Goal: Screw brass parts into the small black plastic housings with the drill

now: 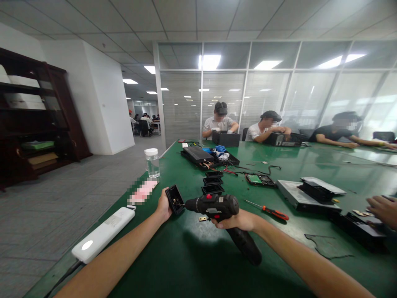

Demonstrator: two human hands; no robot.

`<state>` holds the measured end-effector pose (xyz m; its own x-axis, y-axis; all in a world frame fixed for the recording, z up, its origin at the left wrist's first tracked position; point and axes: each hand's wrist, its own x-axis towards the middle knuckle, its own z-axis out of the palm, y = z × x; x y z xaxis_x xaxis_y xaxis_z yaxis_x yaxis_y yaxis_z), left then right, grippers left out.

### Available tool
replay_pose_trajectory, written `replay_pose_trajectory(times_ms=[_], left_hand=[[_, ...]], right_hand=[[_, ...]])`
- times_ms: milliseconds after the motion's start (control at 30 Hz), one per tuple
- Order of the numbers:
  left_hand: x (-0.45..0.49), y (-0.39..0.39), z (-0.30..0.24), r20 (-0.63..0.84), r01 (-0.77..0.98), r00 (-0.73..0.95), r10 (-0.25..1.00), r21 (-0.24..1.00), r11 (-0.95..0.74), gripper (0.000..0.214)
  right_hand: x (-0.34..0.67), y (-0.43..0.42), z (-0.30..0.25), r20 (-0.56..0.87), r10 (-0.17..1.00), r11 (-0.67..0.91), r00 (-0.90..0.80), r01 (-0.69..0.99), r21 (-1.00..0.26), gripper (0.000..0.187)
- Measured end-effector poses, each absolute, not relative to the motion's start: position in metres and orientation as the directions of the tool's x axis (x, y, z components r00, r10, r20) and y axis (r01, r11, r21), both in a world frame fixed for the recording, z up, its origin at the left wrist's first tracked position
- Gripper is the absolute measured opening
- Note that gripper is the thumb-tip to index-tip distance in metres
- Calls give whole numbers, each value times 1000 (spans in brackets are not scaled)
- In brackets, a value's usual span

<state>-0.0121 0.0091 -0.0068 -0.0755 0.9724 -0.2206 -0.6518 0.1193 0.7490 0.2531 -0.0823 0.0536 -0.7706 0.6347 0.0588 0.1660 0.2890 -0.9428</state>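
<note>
My right hand point(237, 221) grips a black cordless drill point(214, 205) with red switches, its handle angled down to the right. The drill's bit points left into a small black plastic box point(174, 199), which my left hand point(163, 205) holds tilted by its outer side. Small brass-coloured parts show inside the box; whether the bit touches one I cannot tell. Below the drill a small brass-coloured piece point(202, 219) lies on the green table point(173, 256). Beyond the drill stand several similar black boxes point(212, 181) in a row.
A screwdriver point(268, 212) lies right of the drill. A white power strip point(104, 234) and a lidded jar point(152, 162) line the left edge. Metal casings point(294, 194) and another person's hand point(383, 211) are at right. Several people sit across the table.
</note>
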Motion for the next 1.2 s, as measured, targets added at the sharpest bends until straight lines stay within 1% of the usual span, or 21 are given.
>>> replay_pose_trajectory(times_ms=[267, 500, 633, 1200], left_hand=[[-12, 8, -7, -224, -645, -98, 970, 756, 110, 25], [-12, 7, -6, -229, -657, -74, 971, 743, 125, 24], [-11, 6, -3, -232, -661, -90, 969, 742, 116, 24], [-11, 5, -3, -231, -661, -67, 971, 739, 130, 24]], right_hand=[[252, -83, 55, 65, 620, 291, -782, 152, -944, 23], [251, -84, 57, 66, 626, 289, -777, 152, -945, 20], [251, -84, 56, 68, 631, 273, -773, 140, -952, 21], [252, -81, 53, 57, 628, 265, -776, 144, -953, 23]])
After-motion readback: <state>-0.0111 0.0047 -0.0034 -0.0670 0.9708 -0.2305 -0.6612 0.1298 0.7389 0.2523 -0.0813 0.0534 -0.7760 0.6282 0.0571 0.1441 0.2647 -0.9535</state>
